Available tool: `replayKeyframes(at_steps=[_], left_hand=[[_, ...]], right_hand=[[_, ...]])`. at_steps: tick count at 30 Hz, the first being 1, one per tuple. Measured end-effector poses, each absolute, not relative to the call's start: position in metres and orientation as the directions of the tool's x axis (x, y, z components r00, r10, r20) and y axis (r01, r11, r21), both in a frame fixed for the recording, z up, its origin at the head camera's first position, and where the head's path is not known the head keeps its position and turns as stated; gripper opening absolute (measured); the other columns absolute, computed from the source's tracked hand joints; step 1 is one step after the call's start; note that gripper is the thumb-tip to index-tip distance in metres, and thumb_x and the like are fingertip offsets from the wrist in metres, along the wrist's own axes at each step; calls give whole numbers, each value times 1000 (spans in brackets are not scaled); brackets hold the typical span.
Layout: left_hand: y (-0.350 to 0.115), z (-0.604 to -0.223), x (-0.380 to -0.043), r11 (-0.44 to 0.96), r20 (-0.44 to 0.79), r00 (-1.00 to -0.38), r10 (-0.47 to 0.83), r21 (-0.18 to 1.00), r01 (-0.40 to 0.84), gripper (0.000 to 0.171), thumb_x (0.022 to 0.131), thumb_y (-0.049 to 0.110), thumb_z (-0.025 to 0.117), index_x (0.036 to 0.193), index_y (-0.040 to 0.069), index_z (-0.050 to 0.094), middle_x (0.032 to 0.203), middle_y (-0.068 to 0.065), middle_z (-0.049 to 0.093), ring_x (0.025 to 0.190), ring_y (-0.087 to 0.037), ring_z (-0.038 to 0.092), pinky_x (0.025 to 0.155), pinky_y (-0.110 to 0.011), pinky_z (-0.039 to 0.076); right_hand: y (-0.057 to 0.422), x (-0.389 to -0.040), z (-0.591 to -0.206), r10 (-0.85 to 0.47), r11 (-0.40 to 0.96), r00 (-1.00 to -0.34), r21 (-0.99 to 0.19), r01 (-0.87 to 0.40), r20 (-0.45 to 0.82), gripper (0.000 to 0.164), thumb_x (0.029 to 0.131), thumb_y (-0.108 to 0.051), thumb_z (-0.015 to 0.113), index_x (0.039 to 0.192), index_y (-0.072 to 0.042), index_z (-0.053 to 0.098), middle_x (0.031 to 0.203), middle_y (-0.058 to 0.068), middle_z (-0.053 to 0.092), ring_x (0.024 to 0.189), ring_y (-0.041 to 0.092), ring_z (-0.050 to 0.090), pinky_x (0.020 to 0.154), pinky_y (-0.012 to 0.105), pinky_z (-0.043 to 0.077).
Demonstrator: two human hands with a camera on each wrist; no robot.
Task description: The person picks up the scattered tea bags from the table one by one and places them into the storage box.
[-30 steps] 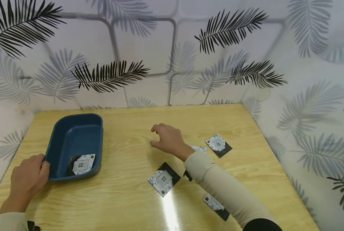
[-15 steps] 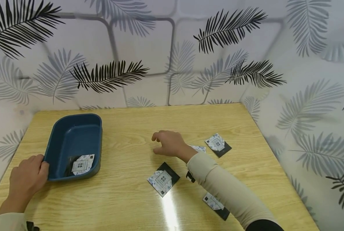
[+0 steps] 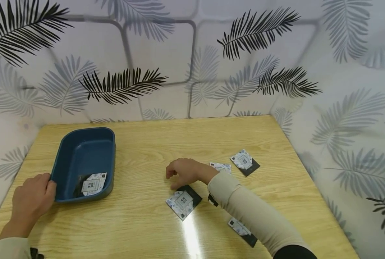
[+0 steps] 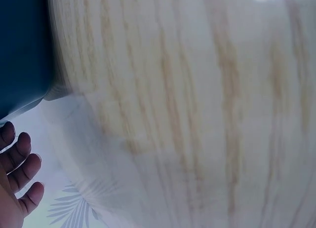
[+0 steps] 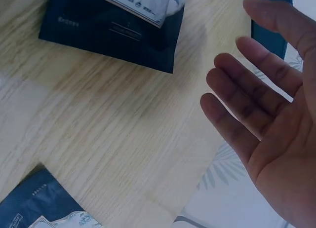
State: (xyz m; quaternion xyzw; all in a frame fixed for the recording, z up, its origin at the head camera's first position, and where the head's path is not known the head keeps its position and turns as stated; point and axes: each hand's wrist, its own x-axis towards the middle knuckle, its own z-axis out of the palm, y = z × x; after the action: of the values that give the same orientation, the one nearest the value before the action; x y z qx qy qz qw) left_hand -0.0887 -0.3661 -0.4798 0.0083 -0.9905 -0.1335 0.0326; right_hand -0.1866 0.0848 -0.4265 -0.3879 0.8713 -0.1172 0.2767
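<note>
A blue plastic bin (image 3: 111, 162) stands at the table's left, with a black-and-white flat packet (image 3: 94, 184) lying inside at the near end. My left hand (image 3: 33, 199) holds the bin's left rim near the front corner; the thumb's contact is hidden in the left wrist view. Over the middle of the table, my right hand (image 3: 186, 172) hovers just above the far corner of another packet (image 3: 183, 207). Its fingers are loosely bent and carry nothing. The right wrist view shows that palm with the fingers apart from a dark packet (image 5: 111, 45).
More packets lie to the right: one at the far right (image 3: 245, 162), one beside the right wrist (image 3: 220, 166), and one partly under the right forearm (image 3: 241, 230). A leaf-patterned backdrop (image 3: 166, 57) rises behind the wooden table (image 3: 140, 223).
My right hand has come toward me and down, from the table's middle to the nearest packet's far corner. The left hand and bin stay in place.
</note>
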Motion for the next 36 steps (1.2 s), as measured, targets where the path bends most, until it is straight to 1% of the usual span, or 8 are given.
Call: replayKeyframes(at_steps=[6,9,13,15,19,26,31,36], left_hand=[[-365,-481,-87,959,69,-997,-46,283,-25,30,101,17,32,76,6,46,77,-16,56,68,-38,50,56,-43,28],[-364,-479,-88,958,68,-996,-51,286,-29,30,100,16,33,76,5,48,79,-18,57,69,-40,52,56,-46,30],[-362,-478,-88,958,66,-997,-50,286,-29,30,100,16,33,76,5,48,79,-19,58,68,-40,51,56,-47,31],[-362,-477,-88,958,66,-997,-47,284,-26,31,101,16,33,75,6,47,77,-17,57,67,-38,50,55,-45,30],[-361,-476,-88,959,71,-996,-46,283,-24,32,101,16,33,73,7,45,72,-13,53,62,-33,48,54,-40,27],[-359,-476,-88,961,59,-997,-49,274,-32,32,101,16,32,74,6,45,73,-13,54,64,-34,48,55,-41,28],[-359,-477,-88,961,65,-997,-49,276,-29,33,102,17,31,74,8,45,72,-11,52,65,-33,48,57,-40,27],[-359,-477,-88,962,63,-997,-54,272,-35,32,102,17,32,75,6,46,75,-14,55,67,-36,49,57,-43,29]], right_hand=[[83,-182,-431,-738,673,-520,-411,-615,-430,30,84,-29,79,108,-14,70,110,-1,67,97,10,58,90,28,49],[82,-181,-433,-720,687,-524,-359,-632,-455,31,82,-32,81,106,-17,70,105,-4,67,91,7,56,84,26,48],[81,-180,-434,-698,700,-541,-288,-654,-469,34,80,-36,83,106,-19,69,98,-8,65,85,6,54,79,24,46],[81,-180,-435,-694,704,-540,-291,-648,-476,35,80,-36,83,107,-19,68,97,-7,64,84,6,53,78,24,46],[80,-179,-436,-692,708,-526,-324,-628,-494,39,80,-34,84,111,-18,68,100,-6,63,87,8,53,81,25,46],[77,-178,-437,-714,675,-485,-313,-668,-505,47,77,-36,86,116,-18,68,112,-4,64,99,8,55,92,27,49],[76,-177,-436,-715,681,-472,-360,-638,-516,50,76,-30,88,118,-16,66,115,-3,64,102,9,57,95,27,48],[76,-176,-436,-702,695,-476,-365,-619,-529,48,77,-23,87,119,-16,66,117,-3,65,107,10,59,96,26,48]])
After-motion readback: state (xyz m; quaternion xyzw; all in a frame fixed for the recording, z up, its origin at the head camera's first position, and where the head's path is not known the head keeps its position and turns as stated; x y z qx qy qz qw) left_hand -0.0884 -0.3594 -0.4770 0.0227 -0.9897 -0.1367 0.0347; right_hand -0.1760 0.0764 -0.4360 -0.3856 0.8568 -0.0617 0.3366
